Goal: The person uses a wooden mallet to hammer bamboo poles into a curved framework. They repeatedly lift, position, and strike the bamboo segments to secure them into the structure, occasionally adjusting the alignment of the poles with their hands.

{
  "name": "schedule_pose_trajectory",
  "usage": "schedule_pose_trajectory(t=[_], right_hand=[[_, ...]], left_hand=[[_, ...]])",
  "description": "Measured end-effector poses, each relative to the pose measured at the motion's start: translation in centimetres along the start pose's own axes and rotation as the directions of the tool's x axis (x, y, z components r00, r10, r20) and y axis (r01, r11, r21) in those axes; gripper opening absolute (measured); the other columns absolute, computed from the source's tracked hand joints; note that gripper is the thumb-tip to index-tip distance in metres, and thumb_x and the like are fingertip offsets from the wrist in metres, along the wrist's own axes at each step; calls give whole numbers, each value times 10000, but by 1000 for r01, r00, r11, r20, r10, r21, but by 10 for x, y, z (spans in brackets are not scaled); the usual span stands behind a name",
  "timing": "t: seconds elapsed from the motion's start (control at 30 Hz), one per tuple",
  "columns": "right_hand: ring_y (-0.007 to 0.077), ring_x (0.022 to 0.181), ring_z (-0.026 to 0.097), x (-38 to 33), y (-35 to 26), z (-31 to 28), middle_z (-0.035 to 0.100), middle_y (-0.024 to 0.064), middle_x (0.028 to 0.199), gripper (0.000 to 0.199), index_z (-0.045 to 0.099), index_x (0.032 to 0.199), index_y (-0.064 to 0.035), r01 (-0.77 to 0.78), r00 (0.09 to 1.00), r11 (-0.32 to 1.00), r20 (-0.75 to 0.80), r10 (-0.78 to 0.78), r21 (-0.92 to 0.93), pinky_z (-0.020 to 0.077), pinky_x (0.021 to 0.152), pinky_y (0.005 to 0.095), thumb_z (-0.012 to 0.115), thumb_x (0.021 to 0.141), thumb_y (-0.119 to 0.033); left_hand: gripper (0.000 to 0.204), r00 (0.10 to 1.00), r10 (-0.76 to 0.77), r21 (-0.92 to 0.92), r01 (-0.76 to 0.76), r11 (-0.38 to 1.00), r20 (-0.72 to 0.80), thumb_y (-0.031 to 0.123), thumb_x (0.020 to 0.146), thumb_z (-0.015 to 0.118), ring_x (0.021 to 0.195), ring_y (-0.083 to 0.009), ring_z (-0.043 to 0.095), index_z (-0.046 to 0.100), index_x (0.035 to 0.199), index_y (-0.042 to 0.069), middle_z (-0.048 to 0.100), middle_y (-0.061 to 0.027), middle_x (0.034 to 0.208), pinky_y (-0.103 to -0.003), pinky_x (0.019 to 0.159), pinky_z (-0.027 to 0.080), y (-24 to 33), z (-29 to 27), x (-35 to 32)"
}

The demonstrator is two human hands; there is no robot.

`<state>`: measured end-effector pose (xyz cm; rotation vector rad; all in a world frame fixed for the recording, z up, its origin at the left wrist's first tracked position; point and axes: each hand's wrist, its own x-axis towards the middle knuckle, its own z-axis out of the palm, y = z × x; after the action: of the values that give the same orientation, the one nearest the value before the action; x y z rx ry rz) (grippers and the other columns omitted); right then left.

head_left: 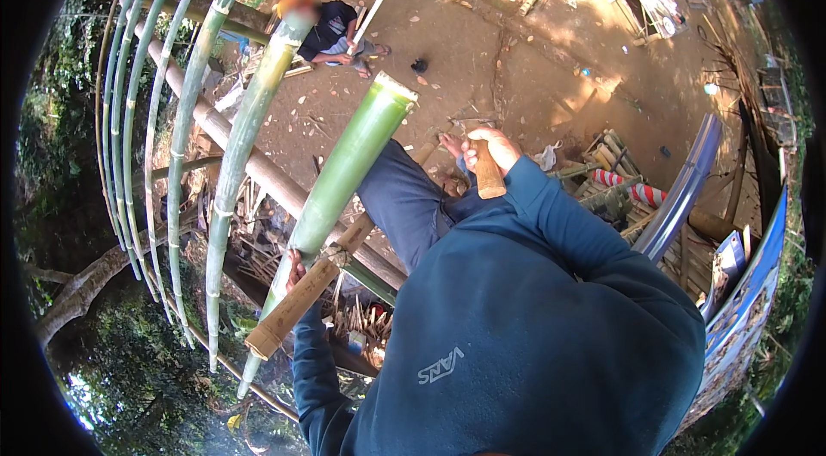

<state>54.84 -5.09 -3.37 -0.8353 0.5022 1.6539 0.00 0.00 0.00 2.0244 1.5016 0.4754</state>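
Note:
A thick green bamboo pole (344,168) slants across the middle, its pale cut end pointing away from me. My left hand (295,270) grips its lower part, with the fingers partly hidden behind a brown bamboo piece (297,308). That piece crosses near my left forearm; what supports it cannot be made out. In front of my chest, to the right of the green pole and apart from it, my right hand (499,149) is closed around a brown wooden handle (489,176). Whatever the handle belongs to is mostly hidden by my hand.
Several long bamboo poles (231,198) lean at the left, over a thick log (271,181). Beyond, a person (331,34) sits holding a pale strip (379,4). Cut bamboo pieces (615,155) and a red-and-white striped roll (632,187) lie at the right. Brown ground (465,52) extends ahead.

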Motion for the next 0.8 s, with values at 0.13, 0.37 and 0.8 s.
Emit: schedule_pose_trajectory(t=[0.13, 0.37, 0.8], right_hand=[[147, 607, 496, 1, 0, -6, 523, 47, 730, 126, 527, 879, -30, -51, 998, 998, 33, 50, 22, 451, 551, 282, 536, 843, -151], [146, 613, 499, 5, 5, -10, 522, 54, 738, 128, 523, 895, -33, -5, 1000, 997, -3, 5, 75, 450, 544, 279, 538, 840, -147], [146, 602, 491, 2, 8, -3, 512, 58, 720, 131, 513, 866, -32, 13, 1000, 1000, -18, -13, 23, 444, 535, 275, 536, 842, -158]], left_hand=[[392, 1000, -9, -14, 9, 1000, 2, 234, 1002, 430, 1303, -285, 433, 540, 1264, -35, 494, -226, 1348, -366, 1079, 312, 23, 28, 39], [399, 1000, -22, -32, 22, 999, 18, 259, 1006, 418, 1262, -275, 470, 550, 1248, -30, 523, -219, 1310, -362, 1048, 344, 20, 28, 40], [421, 992, -117, -168, 125, 978, 55, 305, 1013, 397, 1185, -258, 537, 569, 1220, -19, 579, -205, 1241, -356, 990, 405, 2, 36, 31]])
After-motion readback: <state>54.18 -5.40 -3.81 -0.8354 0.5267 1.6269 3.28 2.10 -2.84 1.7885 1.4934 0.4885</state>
